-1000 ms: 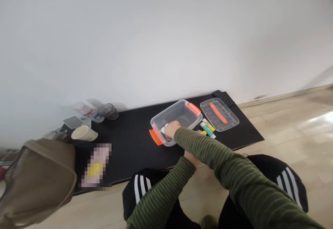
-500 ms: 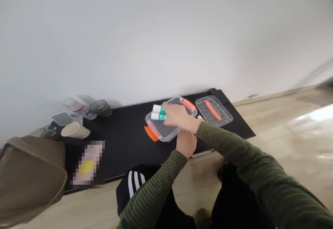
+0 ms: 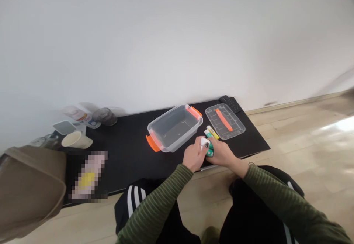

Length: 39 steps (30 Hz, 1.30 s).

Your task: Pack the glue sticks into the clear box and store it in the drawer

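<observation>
Both hands meet near the front edge of the black table. My left hand [image 3: 194, 154] is closed on a white-ended glue stick [image 3: 204, 143]. My right hand [image 3: 222, 152], pressed close beside it, is closed around green-labelled glue sticks [image 3: 210, 151]; its fingers hide part of them. Just beyond the hands lie a white-capped green stick [image 3: 207, 133] and a yellow glue stick [image 3: 213, 132]. To the left stands the clear plastic box [image 3: 167, 148], lidless, with orange latches at both ends. Its clear lid [image 3: 235, 124] with an orange handle lies to the right.
A keypad-like black object [image 3: 233, 105] sits at the table's back right. On the left are a paper cup [image 3: 77, 140], a dark glass [image 3: 105, 116], a white bottle [image 3: 91, 120] and a blurred pink item [image 3: 95, 166]. A brown cloth shape [image 3: 30, 192] covers the left corner.
My right hand has moved from over the box back toward the table's front edge, bringing the two glue sticks to my left hand. The box's inside is now uncovered to view.
</observation>
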Available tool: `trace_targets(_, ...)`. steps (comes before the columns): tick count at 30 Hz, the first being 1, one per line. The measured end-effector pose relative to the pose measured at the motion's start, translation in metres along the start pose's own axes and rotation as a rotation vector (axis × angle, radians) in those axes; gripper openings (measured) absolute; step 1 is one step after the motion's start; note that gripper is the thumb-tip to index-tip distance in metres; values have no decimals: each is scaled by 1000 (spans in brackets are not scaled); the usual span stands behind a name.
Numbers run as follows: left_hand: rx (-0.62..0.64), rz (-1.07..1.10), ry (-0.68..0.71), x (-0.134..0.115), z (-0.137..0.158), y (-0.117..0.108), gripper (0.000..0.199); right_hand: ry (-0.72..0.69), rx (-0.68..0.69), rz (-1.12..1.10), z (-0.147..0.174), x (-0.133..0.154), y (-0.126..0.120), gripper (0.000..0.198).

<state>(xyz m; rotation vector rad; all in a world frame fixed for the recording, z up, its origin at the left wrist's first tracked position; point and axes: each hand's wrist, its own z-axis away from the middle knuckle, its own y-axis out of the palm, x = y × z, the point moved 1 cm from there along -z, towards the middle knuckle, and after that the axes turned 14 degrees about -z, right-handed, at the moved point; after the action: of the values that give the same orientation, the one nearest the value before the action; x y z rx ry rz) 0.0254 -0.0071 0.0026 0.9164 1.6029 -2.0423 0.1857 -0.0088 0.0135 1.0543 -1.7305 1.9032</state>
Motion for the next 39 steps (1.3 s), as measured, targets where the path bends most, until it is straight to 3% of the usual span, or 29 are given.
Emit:
trace_targets(2,-27,-284,39,-2,4,-3,44,-27,29,24,4,-4,8,53)
trace_targets(6,-71,-470,15,-5,7,-11,38,-152,-26,99,-2,-11,11,43)
trace_targets(11,-169,-405,-6,-9,7,-12,37,-363,-196,329,-14,-14,11,34)
trace_targets(14,-238,-286,-27,-10,9,-14,38,-411,-232,419,-20,-10,8,31)
trace_targets(17,-305,-235,-35,-8,15,-25,40,-278,-195,416,-26,-12,-4,33)
trace_targets(20,-345,-303,12,-3,21,-35,41,88,-205,309,-36,-31,-26,42)
trace_targets(23,-179,-544,122,0,19,-26,42,443,-250,194,-48,-57,-48,52)
trace_targets(25,-18,-725,162,0,12,-9,44,558,-252,168,-55,-71,-55,54)
trace_targets(28,112,-875,107,3,0,20,43,614,-230,174,-63,-82,-55,56)
trace_targets(31,129,-914,65,8,-9,37,42,620,-209,180,-67,-86,-48,59)
trace_targets(35,78,-923,31,13,-17,38,47,572,-213,188,-68,-91,-42,60)
trace_targets(39,22,-925,-12,14,-24,34,44,466,-216,237,-67,-96,-41,47)
